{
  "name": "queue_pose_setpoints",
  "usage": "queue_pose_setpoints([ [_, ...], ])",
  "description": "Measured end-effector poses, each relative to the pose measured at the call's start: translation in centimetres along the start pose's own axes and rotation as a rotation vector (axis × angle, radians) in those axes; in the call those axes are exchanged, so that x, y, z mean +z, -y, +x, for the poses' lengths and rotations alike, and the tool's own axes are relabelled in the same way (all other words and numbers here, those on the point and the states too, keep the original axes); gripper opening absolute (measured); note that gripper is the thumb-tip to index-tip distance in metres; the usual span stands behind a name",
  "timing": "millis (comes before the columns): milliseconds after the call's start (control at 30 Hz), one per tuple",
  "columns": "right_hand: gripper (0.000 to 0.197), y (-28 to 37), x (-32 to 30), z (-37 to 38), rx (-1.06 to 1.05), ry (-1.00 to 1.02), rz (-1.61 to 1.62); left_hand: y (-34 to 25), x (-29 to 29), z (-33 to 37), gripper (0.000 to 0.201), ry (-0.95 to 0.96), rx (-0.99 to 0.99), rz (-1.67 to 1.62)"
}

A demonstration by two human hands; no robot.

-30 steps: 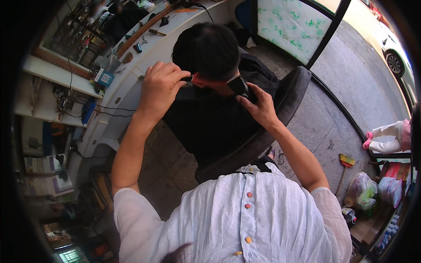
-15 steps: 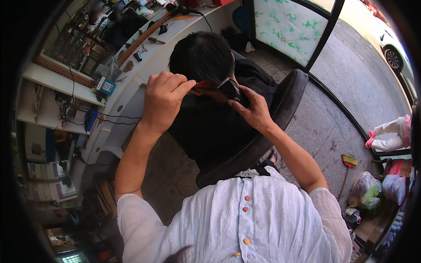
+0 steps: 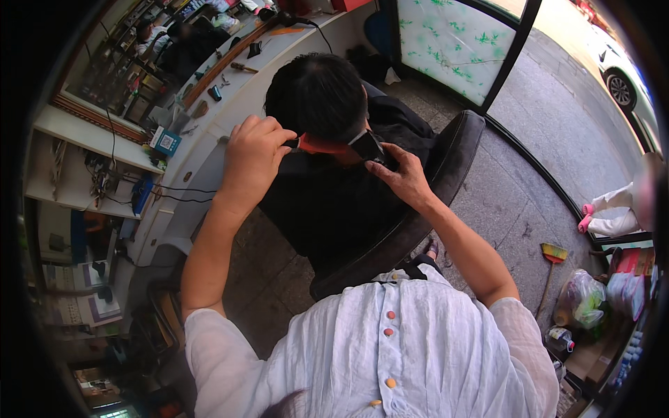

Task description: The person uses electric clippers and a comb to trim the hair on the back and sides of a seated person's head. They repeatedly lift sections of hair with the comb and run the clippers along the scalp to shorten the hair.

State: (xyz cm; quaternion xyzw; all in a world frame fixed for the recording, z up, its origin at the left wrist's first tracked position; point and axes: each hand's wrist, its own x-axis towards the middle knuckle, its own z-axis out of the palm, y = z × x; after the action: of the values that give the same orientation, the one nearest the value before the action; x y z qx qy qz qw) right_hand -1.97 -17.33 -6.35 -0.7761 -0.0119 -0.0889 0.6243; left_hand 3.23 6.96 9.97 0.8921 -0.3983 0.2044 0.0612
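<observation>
A person with short dark hair (image 3: 317, 94) sits before me, wrapped in a black cape (image 3: 313, 205). My left hand (image 3: 254, 153) pinches the dark end of a red comb (image 3: 324, 145), which lies across the hair low on the back of the head. From the right, my right hand (image 3: 403, 175) grips a black hair clipper (image 3: 373, 146) with fingers and thumb on its sides. The clipper's head is up against the hair by the comb's right end. Whether its blade touches the comb cannot be made out.
The dark padded chair (image 3: 456, 164) curves round the seated person. On the left runs a white counter (image 3: 240, 87) with small tools, below a framed mirror (image 3: 115, 80). A glass door (image 3: 456, 52) stands ahead; a broom (image 3: 552, 254) and bagged goods (image 3: 582, 299) are at the right.
My left hand has shifted slightly left, and more of the red comb shows, now lying level across the hair. The clipper has moved a little right and down.
</observation>
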Motion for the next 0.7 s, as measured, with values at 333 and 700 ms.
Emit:
queue_pose_setpoints([
  [333, 0.055, -1.1, -0.6, 1.2, 0.046, 0.059, 0.063, -1.1, -0.1, 1.7, 0.026, -0.111, 0.077, -0.013],
  [700, 0.053, 2.0, -0.7, 1.8, -0.097, 0.069, 0.021, -1.9, -0.3, 2.5, 0.024, -0.121, 0.151, 0.059],
])
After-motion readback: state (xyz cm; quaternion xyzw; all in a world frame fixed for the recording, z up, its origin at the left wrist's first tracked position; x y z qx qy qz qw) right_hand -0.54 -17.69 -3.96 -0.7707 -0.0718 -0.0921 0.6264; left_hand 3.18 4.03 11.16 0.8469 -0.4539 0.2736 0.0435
